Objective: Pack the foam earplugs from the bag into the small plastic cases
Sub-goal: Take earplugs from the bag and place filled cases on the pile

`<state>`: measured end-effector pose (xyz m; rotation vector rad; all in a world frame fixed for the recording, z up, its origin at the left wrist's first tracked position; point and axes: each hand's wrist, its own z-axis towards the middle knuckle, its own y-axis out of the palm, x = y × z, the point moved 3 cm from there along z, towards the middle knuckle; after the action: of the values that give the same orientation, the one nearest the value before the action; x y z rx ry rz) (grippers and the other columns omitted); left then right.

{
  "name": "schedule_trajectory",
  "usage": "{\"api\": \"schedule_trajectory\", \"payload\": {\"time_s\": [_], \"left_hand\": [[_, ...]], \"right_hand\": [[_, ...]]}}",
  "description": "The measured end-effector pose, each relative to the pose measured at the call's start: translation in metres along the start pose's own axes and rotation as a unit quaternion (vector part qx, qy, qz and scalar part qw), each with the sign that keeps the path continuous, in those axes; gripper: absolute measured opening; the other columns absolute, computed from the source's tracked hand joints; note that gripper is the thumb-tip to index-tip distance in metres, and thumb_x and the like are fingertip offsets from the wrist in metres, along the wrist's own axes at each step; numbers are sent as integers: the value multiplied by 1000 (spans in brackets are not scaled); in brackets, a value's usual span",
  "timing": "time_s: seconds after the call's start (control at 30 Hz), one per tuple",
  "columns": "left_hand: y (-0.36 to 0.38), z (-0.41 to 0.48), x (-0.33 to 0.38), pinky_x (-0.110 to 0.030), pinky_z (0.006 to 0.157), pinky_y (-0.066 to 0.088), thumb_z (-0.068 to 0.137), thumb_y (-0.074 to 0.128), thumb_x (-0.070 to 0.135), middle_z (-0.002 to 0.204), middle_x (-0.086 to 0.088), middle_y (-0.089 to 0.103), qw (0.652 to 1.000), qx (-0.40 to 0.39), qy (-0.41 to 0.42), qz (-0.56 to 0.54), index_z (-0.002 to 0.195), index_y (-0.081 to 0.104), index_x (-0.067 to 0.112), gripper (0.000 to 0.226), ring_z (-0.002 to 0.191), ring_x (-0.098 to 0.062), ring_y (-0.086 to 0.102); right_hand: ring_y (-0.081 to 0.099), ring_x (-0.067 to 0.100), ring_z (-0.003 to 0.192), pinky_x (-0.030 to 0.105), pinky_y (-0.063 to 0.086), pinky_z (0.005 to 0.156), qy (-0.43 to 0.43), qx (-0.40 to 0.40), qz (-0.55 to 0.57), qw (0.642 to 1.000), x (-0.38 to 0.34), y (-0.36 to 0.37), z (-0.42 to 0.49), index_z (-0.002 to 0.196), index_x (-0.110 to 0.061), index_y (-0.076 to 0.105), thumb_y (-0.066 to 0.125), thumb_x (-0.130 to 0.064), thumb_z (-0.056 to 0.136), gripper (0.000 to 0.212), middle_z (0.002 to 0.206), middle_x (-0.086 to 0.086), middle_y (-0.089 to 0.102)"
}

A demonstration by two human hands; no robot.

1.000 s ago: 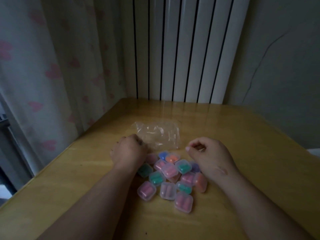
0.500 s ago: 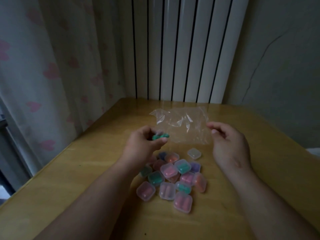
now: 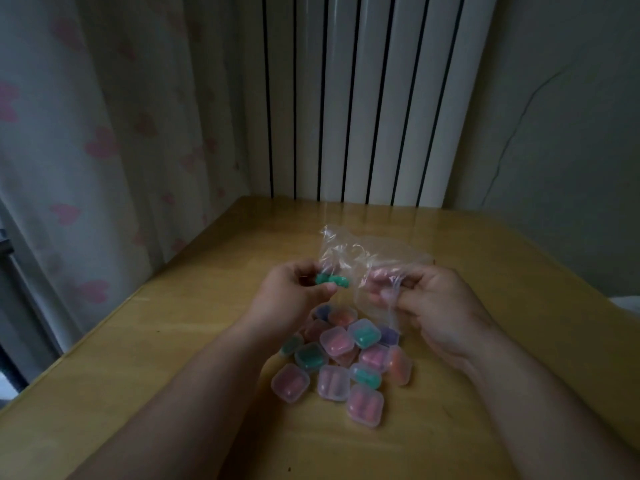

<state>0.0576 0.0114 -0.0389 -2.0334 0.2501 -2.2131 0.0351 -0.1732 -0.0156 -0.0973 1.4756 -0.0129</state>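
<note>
A clear plastic bag point(image 3: 367, 258) hangs above the wooden table point(image 3: 166, 341), pinched at its right side by my right hand point(image 3: 436, 306). My left hand point(image 3: 294, 292) holds two green foam earplugs point(image 3: 334, 280) at the bag's left edge, with its fingertips also on the plastic. Below both hands lies a heap of several small clear plastic cases point(image 3: 341, 362), closed, with pink, green, orange and purple earplugs inside. The bag's lower part covers the heap's far right corner.
A white ribbed radiator point(image 3: 363, 98) stands behind the table's far edge. A curtain with pink hearts point(image 3: 86, 150) hangs along the left edge. A grey wall point(image 3: 561, 133) is at the right.
The bag was lifted off the table by my right hand and drawn toward me. My left hand picked up the two green earplugs and came up against the bag's edge.
</note>
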Motion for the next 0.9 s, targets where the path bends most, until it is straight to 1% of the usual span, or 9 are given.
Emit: {"api": "schedule_trajectory", "payload": {"time_s": [0.1,0.17,0.27,0.37,0.5,0.6,0.7,0.8,0.9], "left_hand": [[1,-1,1,-25,77,56,86,70,9,102,6,71,1000,-4,12,-4,109,66,26,29,93,-9,69],[2,0,1,-29,78,59,82,72,4,101,-2,70,999,-4,19,-32,104,64,21,29,92,-15,70],[1,0,3,-27,72,59,81,73,2,94,-12,68,998,-6,27,-56,98,62,11,22,81,-18,70],[2,0,4,-22,63,56,80,75,8,80,-7,65,998,-10,39,-41,94,62,8,19,67,-12,65],[5,-2,5,-20,56,53,80,76,14,74,-7,63,998,6,56,-23,86,64,6,16,59,-9,60],[8,-4,6,-23,58,56,81,73,15,72,-7,66,997,7,66,-33,82,65,5,13,60,-11,63],[9,-3,6,-22,61,57,87,69,9,74,-8,67,997,6,56,-48,87,67,4,5,63,-12,64],[10,-2,5,-23,67,58,88,66,4,79,-4,68,996,2,34,-86,98,66,10,12,69,-12,66],[11,-3,5,-29,75,58,86,67,0,82,-2,68,994,-14,29,-108,102,66,14,21,75,-15,67]], "right_hand": [[74,20,83,32,60,75,23,-17,-12,1000,2,7,-3,95,-10,72,65,-2,86,14,88,8,76],[72,19,71,29,56,63,42,-13,-24,999,3,10,-4,92,-14,73,64,-13,90,9,79,6,76],[55,12,52,24,40,49,45,-3,-29,999,2,11,-3,80,-20,74,56,-20,97,25,62,-1,66],[42,5,41,25,34,47,23,-16,-19,999,-1,10,-5,84,-22,74,47,-22,101,32,49,-6,53],[60,3,56,22,47,54,-17,-64,-90,994,-5,15,-6,83,-28,73,57,-9,95,27,62,-10,66],[64,4,63,22,49,56,-34,-15,-148,988,-3,15,-3,88,-24,74,66,-1,85,24,70,-7,71],[69,13,67,29,54,58,-44,31,-211,976,-2,16,-1,86,-21,74,67,0,80,23,73,-1,73],[70,13,68,34,58,64,-36,80,-208,974,-1,14,0,75,-18,73,67,3,75,21,69,-1,73],[71,15,74,34,59,69,-12,84,-137,987,1,13,0,81,-22,72,71,-6,81,17,73,-4,73]]}}
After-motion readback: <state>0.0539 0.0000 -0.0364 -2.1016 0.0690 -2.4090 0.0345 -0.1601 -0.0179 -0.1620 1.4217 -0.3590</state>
